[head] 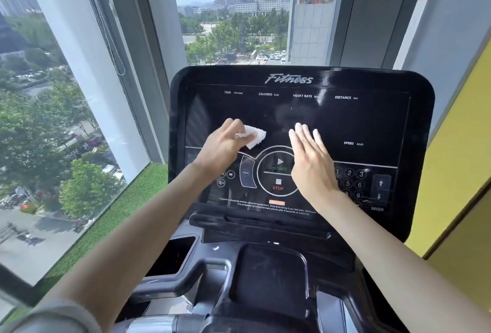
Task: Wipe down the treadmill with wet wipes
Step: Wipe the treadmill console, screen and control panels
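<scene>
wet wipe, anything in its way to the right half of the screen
Yes: the open right hand is over the console screen just right of the wet wipe held by the left hand.

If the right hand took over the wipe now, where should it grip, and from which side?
Probably the free folded end of the wipe, approached from the right. The left hand pinches its left end, so only the right part sticks out, and the open right hand is on that side.
</scene>
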{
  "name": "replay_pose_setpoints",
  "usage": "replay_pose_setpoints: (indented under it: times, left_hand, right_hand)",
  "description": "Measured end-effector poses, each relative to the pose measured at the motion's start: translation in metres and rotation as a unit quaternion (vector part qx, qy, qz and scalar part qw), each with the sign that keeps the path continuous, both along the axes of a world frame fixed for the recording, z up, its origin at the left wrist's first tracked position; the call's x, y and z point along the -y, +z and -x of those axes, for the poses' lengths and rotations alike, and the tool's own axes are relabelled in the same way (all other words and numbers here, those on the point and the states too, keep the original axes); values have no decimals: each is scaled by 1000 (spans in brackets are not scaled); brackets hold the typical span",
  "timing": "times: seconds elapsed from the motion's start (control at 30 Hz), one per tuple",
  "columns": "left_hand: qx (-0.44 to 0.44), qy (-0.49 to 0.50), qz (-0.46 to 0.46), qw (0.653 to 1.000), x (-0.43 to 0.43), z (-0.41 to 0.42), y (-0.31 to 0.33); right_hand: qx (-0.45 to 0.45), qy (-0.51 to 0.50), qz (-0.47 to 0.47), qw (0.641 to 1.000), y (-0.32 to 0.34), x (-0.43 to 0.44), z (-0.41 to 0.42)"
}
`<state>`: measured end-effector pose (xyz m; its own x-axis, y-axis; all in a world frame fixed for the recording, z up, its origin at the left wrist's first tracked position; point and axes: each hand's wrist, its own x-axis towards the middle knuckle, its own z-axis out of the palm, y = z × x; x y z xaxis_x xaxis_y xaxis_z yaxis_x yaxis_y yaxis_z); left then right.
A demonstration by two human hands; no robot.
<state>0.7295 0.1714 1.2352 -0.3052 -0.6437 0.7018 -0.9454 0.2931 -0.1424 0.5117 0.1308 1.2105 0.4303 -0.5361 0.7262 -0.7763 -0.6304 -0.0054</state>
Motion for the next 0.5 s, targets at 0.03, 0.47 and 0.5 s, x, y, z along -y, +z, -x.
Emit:
replay_pose_setpoints:
  times: [0.03, 0.47, 0.5]
  left_hand:
    - [-30, 15, 2, 999, -1, -9, 2]
    - [-80, 45, 37, 995, 0, -15, -13]
    - [-123, 87, 22, 988, -4, -21, -16]
  right_hand:
    - [-1, 0, -1, 1000, 0, 0, 1]
    - [2, 3, 10, 1000, -3, 2, 0]
    - [1, 1, 12, 1000, -3, 2, 0]
